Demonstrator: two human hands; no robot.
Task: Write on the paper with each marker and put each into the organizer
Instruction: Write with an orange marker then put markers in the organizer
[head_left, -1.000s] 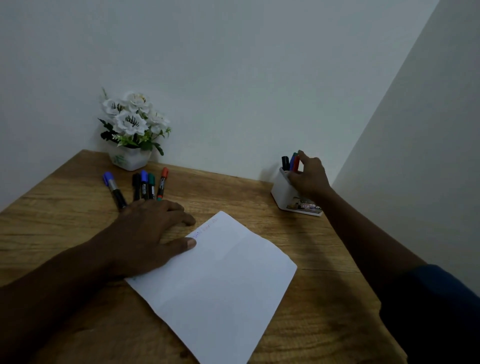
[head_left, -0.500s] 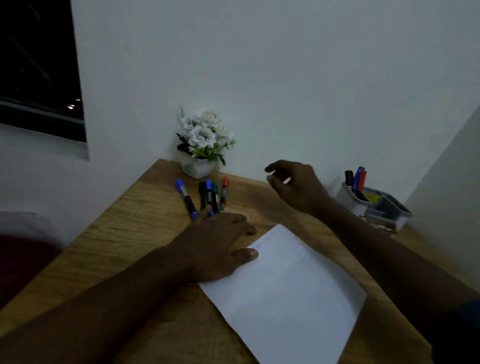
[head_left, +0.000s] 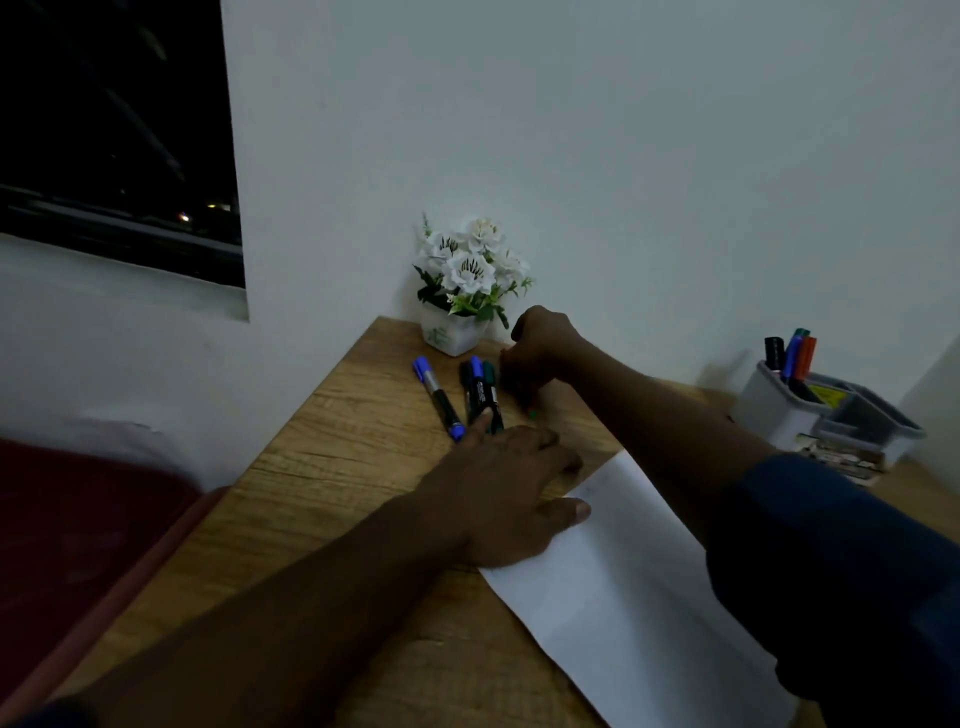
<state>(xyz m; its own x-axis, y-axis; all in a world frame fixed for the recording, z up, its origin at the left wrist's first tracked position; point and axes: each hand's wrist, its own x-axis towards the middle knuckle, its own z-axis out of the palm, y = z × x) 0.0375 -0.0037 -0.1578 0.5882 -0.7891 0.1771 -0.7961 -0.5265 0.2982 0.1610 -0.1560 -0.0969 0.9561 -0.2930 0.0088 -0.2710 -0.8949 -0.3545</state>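
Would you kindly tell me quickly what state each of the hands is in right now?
Left hand: open, resting on the paper edge.
Right hand: curled over a marker; grip cannot be told.

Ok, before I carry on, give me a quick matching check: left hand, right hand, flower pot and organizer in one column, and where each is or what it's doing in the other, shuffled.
Things
1. left hand
2. right hand
3. flower pot
4. organizer

Places or states
A. at the right end of the table, upright markers in it
B. curled down over the right end of the loose markers
C. lies flat on the edge of the paper
D. against the wall, behind the loose markers

Pairs: 1-C, 2-B, 3-D, 4-A
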